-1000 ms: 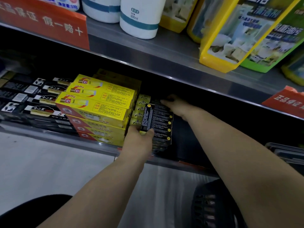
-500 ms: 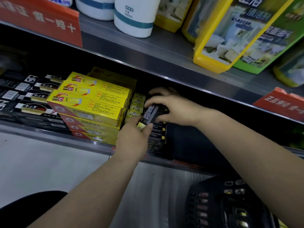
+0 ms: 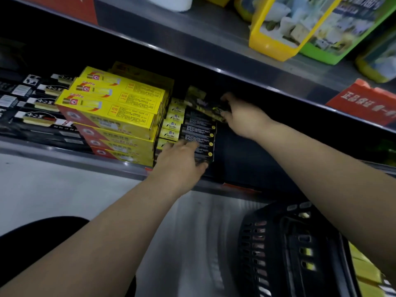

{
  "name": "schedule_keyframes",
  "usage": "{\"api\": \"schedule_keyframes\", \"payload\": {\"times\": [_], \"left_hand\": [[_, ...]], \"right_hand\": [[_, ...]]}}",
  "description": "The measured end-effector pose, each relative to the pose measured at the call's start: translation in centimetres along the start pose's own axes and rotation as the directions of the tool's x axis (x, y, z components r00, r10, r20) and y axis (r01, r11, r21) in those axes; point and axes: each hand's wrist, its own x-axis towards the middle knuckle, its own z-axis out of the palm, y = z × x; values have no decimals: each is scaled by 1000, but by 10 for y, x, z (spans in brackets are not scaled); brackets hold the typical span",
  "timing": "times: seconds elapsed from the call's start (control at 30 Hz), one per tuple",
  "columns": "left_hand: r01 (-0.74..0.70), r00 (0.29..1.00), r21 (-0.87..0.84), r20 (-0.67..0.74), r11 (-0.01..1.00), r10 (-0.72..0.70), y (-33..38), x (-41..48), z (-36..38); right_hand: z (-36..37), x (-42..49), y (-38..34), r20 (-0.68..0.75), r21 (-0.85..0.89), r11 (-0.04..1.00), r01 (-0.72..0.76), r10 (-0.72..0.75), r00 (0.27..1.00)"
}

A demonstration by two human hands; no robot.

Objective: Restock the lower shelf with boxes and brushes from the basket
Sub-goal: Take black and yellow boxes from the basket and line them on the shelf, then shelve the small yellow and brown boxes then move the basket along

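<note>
On the lower shelf (image 3: 70,156) a stack of black-and-yellow boxes (image 3: 198,133) stands right of a pile of yellow boxes (image 3: 113,108). My left hand (image 3: 182,159) lies flat against the front of the black stack, fingers spread. My right hand (image 3: 242,116) reaches deeper into the shelf and grips one black-and-yellow box (image 3: 211,111) lying across the top of the stack. The black basket (image 3: 285,249) sits on the floor at lower right, with yellow packs showing inside it.
Black brush packs (image 3: 36,103) fill the shelf's left part. The shelf space right of the black stack is dark. The upper shelf (image 3: 214,33) carries yellow and green packs and red price tags. My knee is at lower left.
My right hand has carried the black box from the stack's front up and back onto its top. My left hand let go of the box and now presses on the stack.
</note>
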Motion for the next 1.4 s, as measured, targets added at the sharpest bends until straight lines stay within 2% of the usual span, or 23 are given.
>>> {"api": "schedule_keyframes", "payload": {"times": [0.1, 0.17, 0.37, 0.57, 0.67, 0.77, 0.87, 0.97, 1.03, 1.1, 1.17, 1.27, 1.4], "left_hand": [[7, 998, 83, 54, 997, -11, -2, 1, 3], [12, 996, 110, 84, 994, -22, -3, 2, 5], [13, 991, 108, 133, 994, -28, -4, 4, 8], [22, 990, 85, 139, 996, -34, -4, 4, 7], [39, 989, 69, 141, 997, -49, 0, 2, 6], [40, 993, 16, 111, 999, -42, 6, -3, 4], [1, 999, -53, 43, 999, 1, 12, -9, 0], [-39, 999, -171, -27, 984, 35, 19, -18, -5], [-86, 996, -260, -61, 962, 72, 27, -25, -7], [-152, 988, -331, -87, 931, 130, 38, -34, -8], [-234, 972, -374, -104, 897, 210, 54, -45, -7], [-351, 935, -347, -85, 870, 344, 79, -65, -3], [-486, 869, -242, -29, 840, 494, 109, -91, 5]], "right_hand": [[10, 27, -3, -107, 29, 994, -104, 107, 989], [19, 43, -2, -113, 58, 990, -132, 138, 984], [46, 66, 0, 127, 178, 972, -151, 129, 983], [44, 60, -1, 203, 260, 955, -145, 93, 975], [34, 49, 0, 235, 219, 967, -129, 76, 969], [29, 37, -3, 257, 158, 972, -173, 129, 958], [19, 24, -8, 306, 115, 971, -210, 167, 937], [-1, 6, -11, 275, 90, 970, -227, 195, 942], [-15, -18, -11, 273, 229, 944, -236, 170, 947], [-31, -52, -11, 238, 364, 913, -182, 98, 966], [-45, -90, -6, 164, 423, 899, -113, 47, 985], [-63, -151, 10, 67, 476, 878, -54, 25, 997], [-76, -226, 44, 7, 557, 826, -87, 99, 995]]}}
